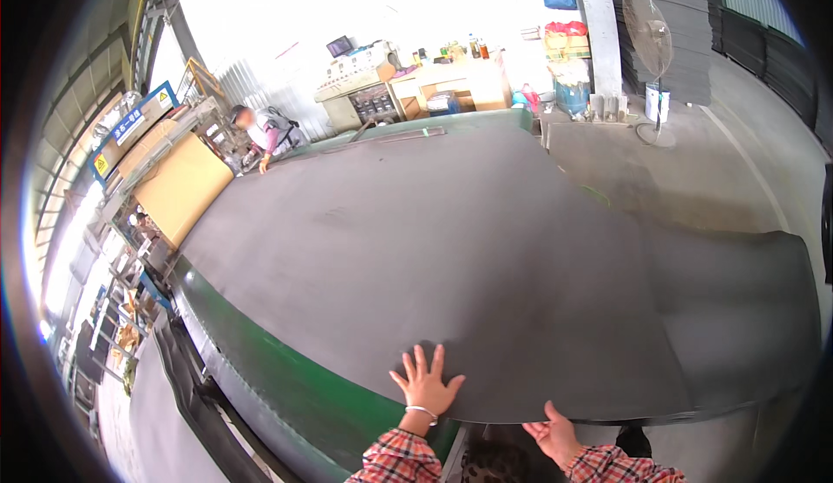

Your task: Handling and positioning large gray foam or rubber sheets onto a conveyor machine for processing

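Note:
A wide, dark grey sheet [373,249] lies spread over the long green table. My left hand [425,389] rests palm down on the sheet near its front edge, fingers spread, with a white bracelet at the wrist. To its right, my right hand [557,437] is at the sheet's near edge, thumb above and fingers along and below the rim. The edge appears to be between thumb and fingers. Toward the right, the sheet continues onto a second dark stretch [737,309] that curves down at its end.
Under the sheet shows the green table bed [260,344]. A co-worker [269,131] leans over the far left corner, beside a machine with a tan panel [184,186]. At the back are a desk [460,84], a standing fan [649,36] and stacked grey sheets [685,32].

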### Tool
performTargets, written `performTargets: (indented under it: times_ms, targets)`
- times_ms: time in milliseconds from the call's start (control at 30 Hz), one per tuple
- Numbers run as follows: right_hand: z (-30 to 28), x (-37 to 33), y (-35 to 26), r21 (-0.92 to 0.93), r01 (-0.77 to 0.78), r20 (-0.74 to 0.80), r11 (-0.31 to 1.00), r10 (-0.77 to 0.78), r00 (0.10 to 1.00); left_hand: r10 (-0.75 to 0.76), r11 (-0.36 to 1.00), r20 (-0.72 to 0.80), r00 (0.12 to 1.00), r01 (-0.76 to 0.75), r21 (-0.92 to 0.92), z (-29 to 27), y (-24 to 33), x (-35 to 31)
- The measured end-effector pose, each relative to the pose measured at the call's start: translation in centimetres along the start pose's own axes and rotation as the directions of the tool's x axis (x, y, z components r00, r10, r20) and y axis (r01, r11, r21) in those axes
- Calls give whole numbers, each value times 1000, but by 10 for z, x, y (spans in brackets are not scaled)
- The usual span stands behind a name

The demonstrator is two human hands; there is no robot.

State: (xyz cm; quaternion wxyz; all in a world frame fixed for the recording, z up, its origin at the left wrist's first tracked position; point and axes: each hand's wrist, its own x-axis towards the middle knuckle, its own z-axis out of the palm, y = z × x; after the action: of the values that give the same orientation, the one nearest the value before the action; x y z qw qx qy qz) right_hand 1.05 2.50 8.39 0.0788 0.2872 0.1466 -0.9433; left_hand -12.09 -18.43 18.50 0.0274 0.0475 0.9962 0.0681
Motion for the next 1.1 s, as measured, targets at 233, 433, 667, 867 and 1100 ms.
performTargets:
  times_ms: [233,433,667,867,1100]
  targets:
    - [-19,-18,-6,-370,-442,248,817,545,801,-159,984,147,976,169,-56,-26,-88,32]
    - [-124,-15,-86,-381,-78,-116,921,36,993,-239,971,140,961,237,26,-29,-227,73]
    - [-292,35,-149,-845,-219,64,-488,-498,865,104,979,-567,817,16,202,-47,-109,61]
    - [-334,112,-127,-584,-171,99,-793,-278,956,528,782,620,580,-47,-622,59,93,-81]
    - [-370,149,-142,-478,19,156,-878,-64,986,297,705,851,433,501,-501,136,142,-132]
